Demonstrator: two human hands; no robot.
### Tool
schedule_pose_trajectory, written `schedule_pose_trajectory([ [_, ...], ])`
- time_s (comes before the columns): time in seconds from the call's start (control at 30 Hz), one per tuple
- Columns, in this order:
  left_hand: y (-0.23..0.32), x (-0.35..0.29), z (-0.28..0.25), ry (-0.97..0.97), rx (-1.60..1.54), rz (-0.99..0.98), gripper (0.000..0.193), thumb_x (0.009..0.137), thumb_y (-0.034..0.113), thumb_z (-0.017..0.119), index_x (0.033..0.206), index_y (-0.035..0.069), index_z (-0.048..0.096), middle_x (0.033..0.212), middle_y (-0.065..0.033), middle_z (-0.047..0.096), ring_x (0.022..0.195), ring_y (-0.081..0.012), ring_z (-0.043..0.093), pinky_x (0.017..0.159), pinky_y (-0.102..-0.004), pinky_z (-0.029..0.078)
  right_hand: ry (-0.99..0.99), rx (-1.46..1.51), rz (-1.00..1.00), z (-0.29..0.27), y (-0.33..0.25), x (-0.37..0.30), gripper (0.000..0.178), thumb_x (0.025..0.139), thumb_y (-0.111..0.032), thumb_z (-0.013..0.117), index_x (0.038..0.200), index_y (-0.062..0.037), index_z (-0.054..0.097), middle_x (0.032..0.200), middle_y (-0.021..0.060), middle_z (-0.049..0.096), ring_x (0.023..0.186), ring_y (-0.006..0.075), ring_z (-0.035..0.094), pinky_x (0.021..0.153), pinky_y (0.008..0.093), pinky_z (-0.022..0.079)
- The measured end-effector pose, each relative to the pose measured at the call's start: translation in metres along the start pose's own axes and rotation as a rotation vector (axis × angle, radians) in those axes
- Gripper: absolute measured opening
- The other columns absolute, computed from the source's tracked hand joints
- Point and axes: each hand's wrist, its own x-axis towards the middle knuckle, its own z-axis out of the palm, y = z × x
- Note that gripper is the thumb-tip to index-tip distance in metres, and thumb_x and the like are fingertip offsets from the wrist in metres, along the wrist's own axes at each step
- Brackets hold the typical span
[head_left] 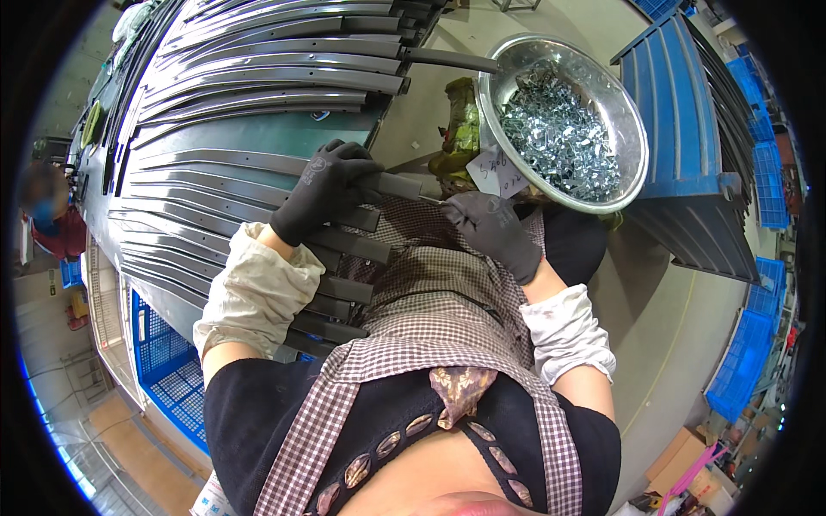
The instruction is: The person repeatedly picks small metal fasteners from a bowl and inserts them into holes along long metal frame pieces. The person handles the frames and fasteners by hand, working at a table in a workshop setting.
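My left hand (317, 191), in a dark grey glove, is closed around a long dark plastic-looking strip (399, 186) near its end, which juts past the table edge. My right hand (495, 230), gloved alike, pinches a small shiny metal piece (432, 200) close under that end; whether it touches the strip I cannot tell. Several similar strips (194, 206) lie side by side on the green table (232, 138) beneath my left arm. Beyond my right hand, a round metal basin (635, 129) holds a heap of small silvery metal clips (564, 129).
More strips (284, 60) cover the table's far part, one sticking out to the basin's rim. A marked paper (497, 175) and a yellow-green bag (462, 120) sit beside the basin. At right stands a blue ribbed bin (671, 112). Blue crates (168, 370) are below left; another person (53, 211) is far left.
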Motion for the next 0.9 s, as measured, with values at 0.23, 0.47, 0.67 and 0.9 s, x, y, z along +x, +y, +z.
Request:
schedule_pose_trajectory([
  [0.23,0.000,-0.007,-0.002,0.014,0.043,-0.024,0.034,0.071,0.019,0.079,0.102,0.007,0.073,0.099,-0.0077,0.066,0.096,-0.0302,0.057,0.089,-0.0417,0.046,-0.168,-0.342,0.087,0.003,-0.042,0.024,0.020,0.087,-0.025,0.065,0.096,-0.0070,0.065,0.085,0.0132,0.068,0.080,0.0321,0.068,0.070,0.0428,0.054],
  [0.47,-0.007,-0.010,-0.016,-0.036,-0.118,-0.057,0.031,0.078,0.016,0.075,0.107,0.006,0.072,0.100,-0.0109,0.065,0.096,-0.0306,0.059,0.088,-0.0403,0.049,-0.035,-0.233,0.040,-0.028,-0.027,0.014,0.018,0.087,-0.026,0.067,0.091,-0.0087,0.067,0.082,0.0105,0.068,0.073,0.0309,0.067,0.066,0.0413,0.054],
  [0.67,-0.073,-0.057,-0.046,0.094,0.020,-0.354,0.018,0.088,0.022,0.064,0.089,0.004,0.069,0.085,-0.0127,0.063,0.086,-0.0329,0.061,0.079,-0.0428,0.049,0.194,-0.442,0.491,-0.098,0.032,0.000,0.036,0.091,-0.041,0.064,0.110,-0.0106,0.067,0.103,0.0142,0.069,0.090,0.0321,0.068,0.075,0.0442,0.055],
  [0.9,-0.037,-0.075,-0.043,0.109,0.415,-0.439,0.023,0.087,0.025,0.065,0.073,0.007,0.065,0.078,-0.0121,0.063,0.082,-0.0357,0.061,0.074,-0.0456,0.049,0.190,-0.683,0.461,-0.117,0.116,0.003,0.043,0.085,-0.039,0.069,0.118,-0.0120,0.066,0.115,0.0172,0.065,0.101,0.0354,0.065,0.086,0.0463,0.052],
])
